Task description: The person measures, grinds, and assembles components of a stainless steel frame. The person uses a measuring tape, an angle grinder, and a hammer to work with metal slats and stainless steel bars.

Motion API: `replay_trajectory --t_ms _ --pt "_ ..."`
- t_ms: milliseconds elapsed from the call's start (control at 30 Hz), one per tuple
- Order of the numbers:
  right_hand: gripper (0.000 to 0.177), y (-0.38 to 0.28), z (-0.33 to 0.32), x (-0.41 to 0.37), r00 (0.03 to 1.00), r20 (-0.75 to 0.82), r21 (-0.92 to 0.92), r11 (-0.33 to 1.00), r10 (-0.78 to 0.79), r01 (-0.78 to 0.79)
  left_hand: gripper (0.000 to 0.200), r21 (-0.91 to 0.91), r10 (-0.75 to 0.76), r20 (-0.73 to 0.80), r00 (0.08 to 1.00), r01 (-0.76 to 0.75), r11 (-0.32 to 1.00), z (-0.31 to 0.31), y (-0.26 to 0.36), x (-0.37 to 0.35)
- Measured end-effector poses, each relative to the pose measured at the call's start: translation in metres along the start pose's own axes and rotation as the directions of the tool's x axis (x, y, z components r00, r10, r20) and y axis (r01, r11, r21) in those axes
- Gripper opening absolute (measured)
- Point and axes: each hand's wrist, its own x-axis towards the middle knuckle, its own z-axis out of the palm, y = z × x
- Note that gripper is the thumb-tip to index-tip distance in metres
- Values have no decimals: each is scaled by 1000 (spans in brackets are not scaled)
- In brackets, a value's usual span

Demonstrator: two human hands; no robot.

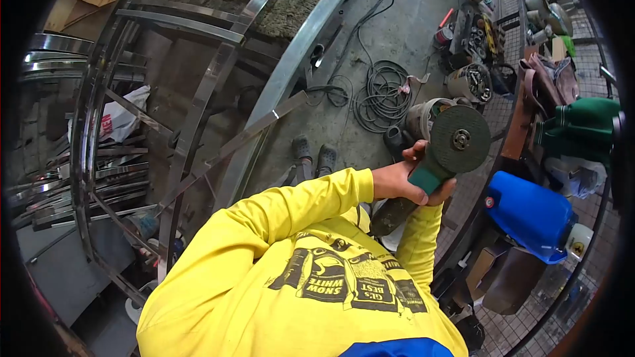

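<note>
An angle grinder with a green body is held up in front of my chest, its round dark disc facing up at the camera. My left hand is closed around the grinder's green body, thumb on the near side and fingers by the disc's edge. From the other side, my right hand grips the same tool from below, partly hidden behind the body. Both arms wear yellow sleeves. Behind the grinder stands a bucket, partly covered by the disc.
Left of me rises a shiny metal frame with crossing bars. A coiled dark cable lies on the concrete floor ahead. To the right, a mesh-topped table carries tools, a blue container and a green container.
</note>
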Motion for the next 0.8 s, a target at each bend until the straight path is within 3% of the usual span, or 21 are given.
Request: replay_trajectory --t_ms 67,100,133,200,267,300,400,567,700,800 --pt "91 -2 -24 6 995 71 73 995 -66 61 65 -26 -29 -63 998 27 999 5 -9 -1" --pt "89 -8 -31 10 993 102 -32 997 -66 70 71 156 178 -165 970 -153 976 10 -18 -7" --pt "88 -18 -34 15 989 131 -137 987 -63 81 77 342 142 -241 960 -53 938 7 -32 -17" --pt "85 -27 -30 24 986 164 -238 969 -25 64 75 230 75 -413 908 24 973 7 -50 -25" --pt "85 -27 -14 29 984 174 -248 969 36 8 70 306 148 -429 891 -10 952 9 -54 -31" --pt "84 -18 -22 27 979 190 -168 985 69 -37 67 347 189 -417 889 -36 937 9 -53 -30" --pt "83 -1 -18 23 981 126 -4 989 146 -146 65 301 102 -480 872 54 952 11 -56 -33" --pt "83 32 -35 24 966 50 235 937 253 -258 65 359 105 -540 835 116 926 5 -56 -34" --pt "86 44 -38 34 943 53 222 917 329 -332 65 373 145 -604 784 117 921 -2 -63 -37" --pt "87 55 -36 42 941 96 236 911 325 -339 67 305 20 -639 769 230 924 -7 -54 -43"
